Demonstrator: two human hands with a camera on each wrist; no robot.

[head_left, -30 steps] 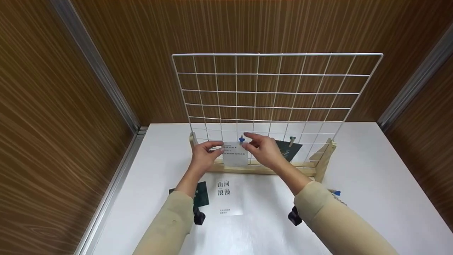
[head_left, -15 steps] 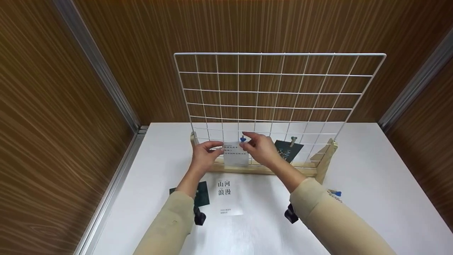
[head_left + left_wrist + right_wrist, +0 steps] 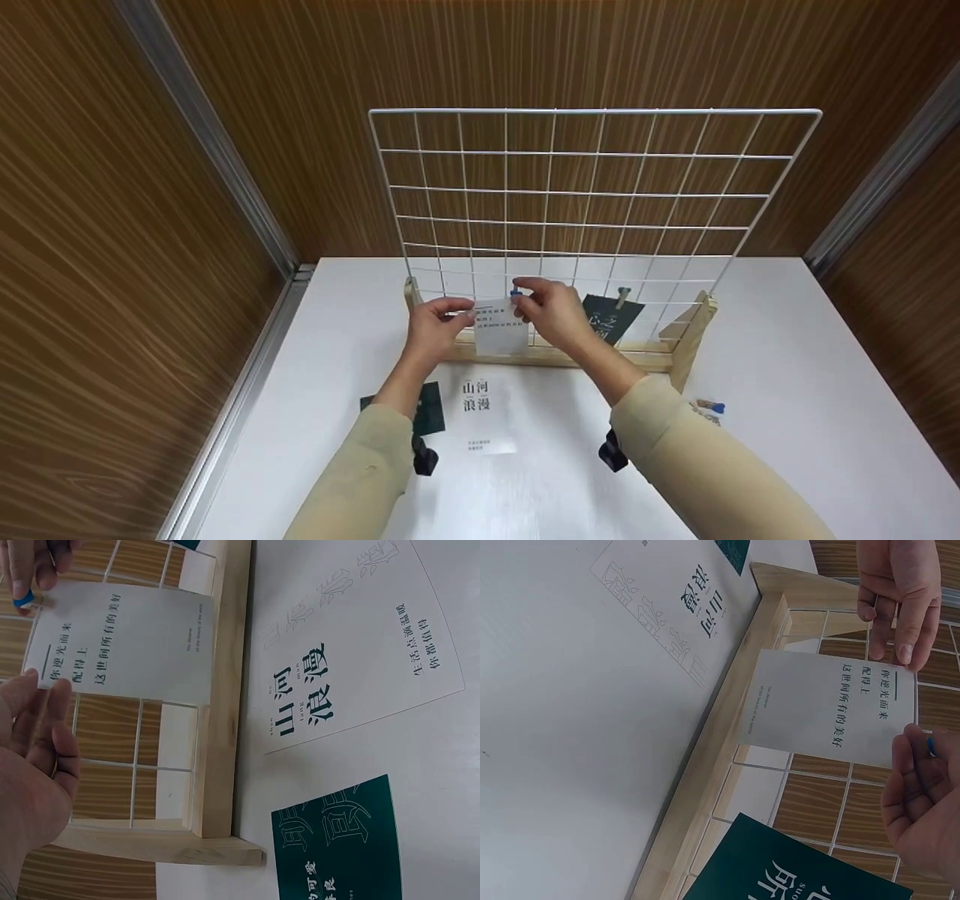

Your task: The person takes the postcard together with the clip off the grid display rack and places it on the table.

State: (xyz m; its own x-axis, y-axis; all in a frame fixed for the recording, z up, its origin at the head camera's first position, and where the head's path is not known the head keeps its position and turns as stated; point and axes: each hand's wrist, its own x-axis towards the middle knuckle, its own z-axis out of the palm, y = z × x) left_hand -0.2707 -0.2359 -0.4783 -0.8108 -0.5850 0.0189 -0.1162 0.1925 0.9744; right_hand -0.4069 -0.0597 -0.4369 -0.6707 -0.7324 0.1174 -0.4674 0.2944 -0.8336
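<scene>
A white card (image 3: 501, 337) with dark printed text is held against the white wire grid (image 3: 551, 223), just above its wooden base (image 3: 555, 358). My left hand (image 3: 433, 330) pinches the card's upper left corner between thumb and fingers. At the upper right corner, my right hand (image 3: 559, 313) pinches a small clothespin with a blue ornament (image 3: 25, 599). Fingers hide much of this clothespin, so I cannot tell how far it grips the card. Right of that hand, a dark green card (image 3: 780, 866) hangs tilted from the grid under another clothespin (image 3: 623, 295).
On the white table lie a larger white card (image 3: 487, 420) and a dark green card (image 3: 337, 840), partly behind my left forearm in the head view. Several clothespins (image 3: 709, 406) lie at the right, partly behind my right sleeve. Wood-grain panels (image 3: 225, 112) surround the table.
My right fingers have closed further around the blue clothespin, covering more of it. The right forearm has shifted slightly left. My left hand keeps its hold on the card.
</scene>
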